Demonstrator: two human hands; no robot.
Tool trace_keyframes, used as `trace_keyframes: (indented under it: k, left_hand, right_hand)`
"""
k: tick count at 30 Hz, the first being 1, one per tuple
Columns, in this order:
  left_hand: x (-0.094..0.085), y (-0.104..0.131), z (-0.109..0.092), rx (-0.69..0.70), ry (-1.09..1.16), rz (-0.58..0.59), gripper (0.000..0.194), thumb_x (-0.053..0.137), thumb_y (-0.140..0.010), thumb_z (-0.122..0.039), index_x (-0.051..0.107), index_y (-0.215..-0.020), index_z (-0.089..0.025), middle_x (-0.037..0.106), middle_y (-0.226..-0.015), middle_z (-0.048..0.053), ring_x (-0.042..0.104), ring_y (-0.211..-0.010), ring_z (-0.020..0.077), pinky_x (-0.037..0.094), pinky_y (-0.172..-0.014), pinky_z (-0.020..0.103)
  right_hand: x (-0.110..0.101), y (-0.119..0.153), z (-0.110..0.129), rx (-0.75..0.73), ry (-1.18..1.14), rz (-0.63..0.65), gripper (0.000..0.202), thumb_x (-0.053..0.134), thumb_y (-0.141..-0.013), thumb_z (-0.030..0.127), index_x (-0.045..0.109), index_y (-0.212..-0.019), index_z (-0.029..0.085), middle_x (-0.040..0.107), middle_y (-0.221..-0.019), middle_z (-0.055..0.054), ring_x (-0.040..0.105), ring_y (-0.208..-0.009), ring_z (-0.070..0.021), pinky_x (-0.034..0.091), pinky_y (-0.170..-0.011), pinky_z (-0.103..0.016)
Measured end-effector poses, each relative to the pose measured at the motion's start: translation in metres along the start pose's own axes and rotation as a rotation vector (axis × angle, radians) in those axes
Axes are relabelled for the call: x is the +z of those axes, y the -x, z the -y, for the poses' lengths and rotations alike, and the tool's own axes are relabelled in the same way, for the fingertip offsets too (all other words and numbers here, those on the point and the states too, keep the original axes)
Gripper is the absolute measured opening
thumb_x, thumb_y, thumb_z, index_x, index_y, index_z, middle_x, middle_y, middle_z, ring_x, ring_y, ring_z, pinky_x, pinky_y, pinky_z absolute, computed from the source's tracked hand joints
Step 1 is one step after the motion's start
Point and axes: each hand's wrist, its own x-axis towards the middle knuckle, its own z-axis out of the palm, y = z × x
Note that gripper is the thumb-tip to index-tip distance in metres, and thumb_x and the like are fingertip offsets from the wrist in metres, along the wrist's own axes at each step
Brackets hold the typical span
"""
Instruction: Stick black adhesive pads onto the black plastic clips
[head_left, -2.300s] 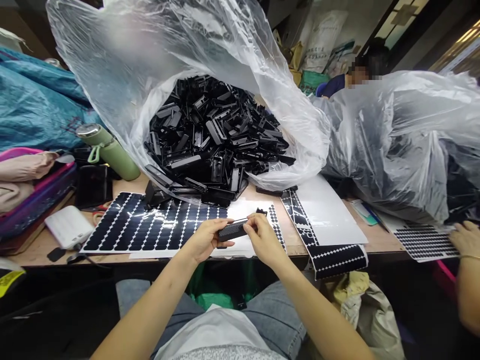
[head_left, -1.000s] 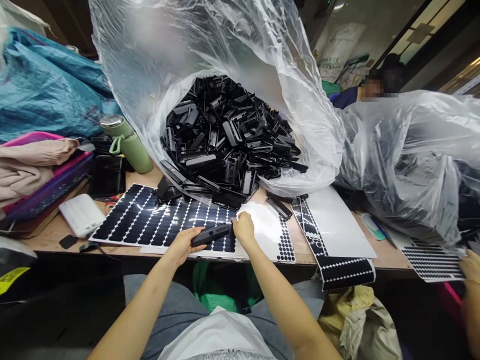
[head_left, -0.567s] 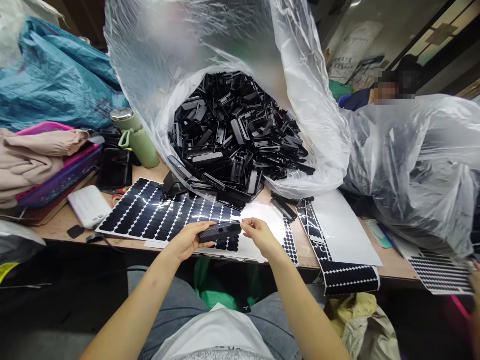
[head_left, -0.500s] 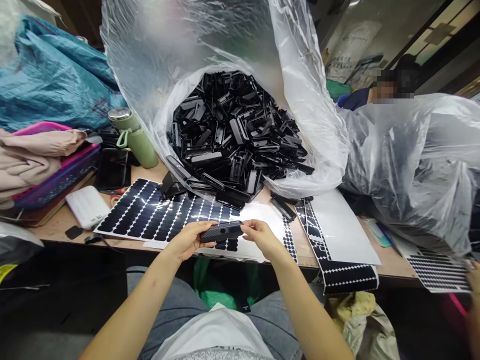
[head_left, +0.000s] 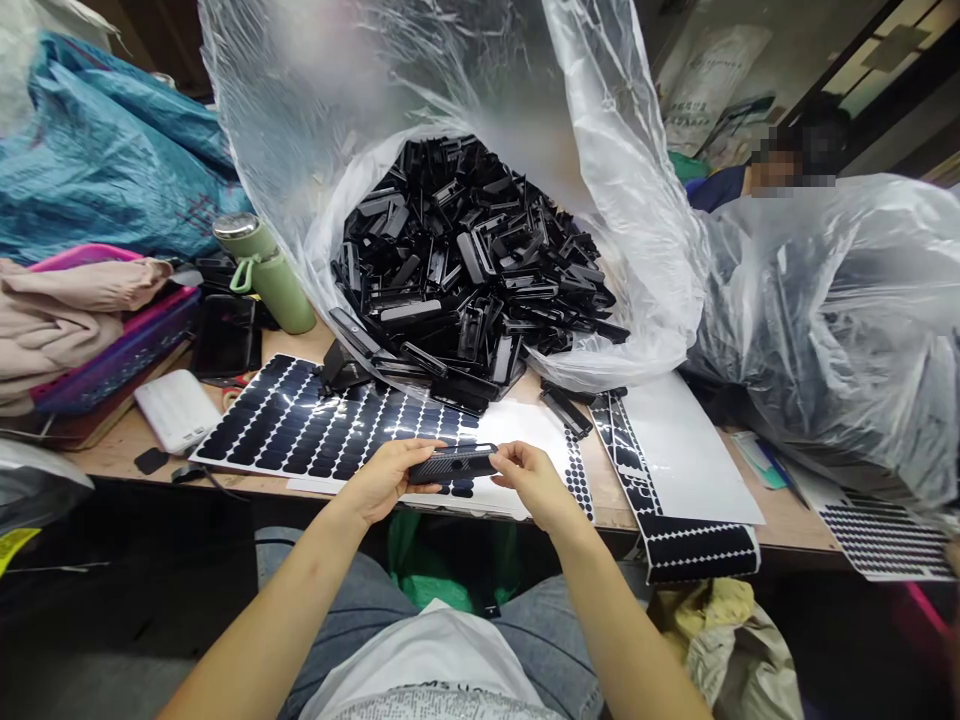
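Observation:
A black plastic part (head_left: 457, 464), oblong with a ribbed, carbon-like face and a round dark spot, is held level over the table's front edge. Its left end is gripped between the thumb and fingers of my left hand (head_left: 390, 478). The fingers of my right hand (head_left: 531, 482) pinch its right end. Just behind and below lies a sheet of black stickers (head_left: 315, 425) on white backing, partly bare at its right side. Beyond it, a clear plastic bag (head_left: 630, 250) lies open, with a heap of similar black parts (head_left: 472, 270) spilling toward me.
A green bottle (head_left: 274, 285), a phone (head_left: 225, 335) and a white power bank (head_left: 178, 410) stand or lie at left, beside a purple basket (head_left: 112, 355) with cloth. More sticker strips (head_left: 697, 548) overhang the edge at right. Another person (head_left: 720, 188) sits behind a second plastic bag (head_left: 840, 300).
The black part and both hands have shifted slightly to the right in view. My grip on it looks the same, and the camera view has moved a little.

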Motion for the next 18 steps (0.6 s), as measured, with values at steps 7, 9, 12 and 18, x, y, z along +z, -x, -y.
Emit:
trace_keyframes:
  k: [7, 9, 12, 18]
  left_hand:
    - [0.0016, -0.0017, 0.0021, -0.004, -0.003, 0.005, 0.02, 0.062, -0.071, -0.022, 0.066, -0.088, -0.013, 0.064, -0.084, 0.008, 0.061, -0.075, 0.0183, 0.056, -0.06, 0.031]
    - [0.0023, -0.0015, 0.0017, -0.005, -0.006, 0.009, 0.021, 0.063, -0.071, -0.023, 0.066, -0.089, -0.013, 0.064, -0.085, 0.008, 0.061, -0.075, 0.0183, 0.056, -0.061, 0.031]
    - [0.0045, -0.0005, 0.0001, -0.001, -0.012, 0.012, 0.021, 0.062, -0.071, -0.023, 0.066, -0.089, -0.012, 0.064, -0.085, 0.009, 0.06, -0.076, 0.0185, 0.056, -0.062, 0.031]
    - [0.0049, -0.0015, 0.0, 0.015, -0.004, 0.021, 0.022, 0.063, -0.071, -0.023, 0.067, -0.089, -0.012, 0.063, -0.085, 0.008, 0.06, -0.073, 0.0172, 0.055, -0.06, 0.03]
  right_hand:
    - [0.0005, 0.0027, -0.0059, -0.072, 0.072, -0.05, 0.023, 0.06, -0.068, 0.038, 0.051, -0.067, 0.017, 0.051, -0.074, -0.002, 0.051, -0.073, -0.0138, 0.05, -0.07, -0.032]
    - [0.001, 0.0035, -0.0064, -0.092, 0.098, -0.067, 0.021, 0.058, -0.07, 0.037, 0.051, -0.068, 0.017, 0.052, -0.075, -0.002, 0.051, -0.074, -0.0139, 0.05, -0.071, -0.031]
    - [0.0025, 0.0054, -0.0054, -0.105, 0.131, -0.099, 0.02, 0.055, -0.072, 0.037, 0.051, -0.07, 0.018, 0.053, -0.077, -0.002, 0.053, -0.073, -0.014, 0.05, -0.071, -0.032]
    - [0.004, 0.0083, -0.0095, -0.211, 0.259, -0.172, 0.018, 0.052, -0.075, 0.038, 0.05, -0.074, 0.02, 0.055, -0.077, -0.003, 0.055, -0.074, -0.0166, 0.049, -0.066, -0.031]
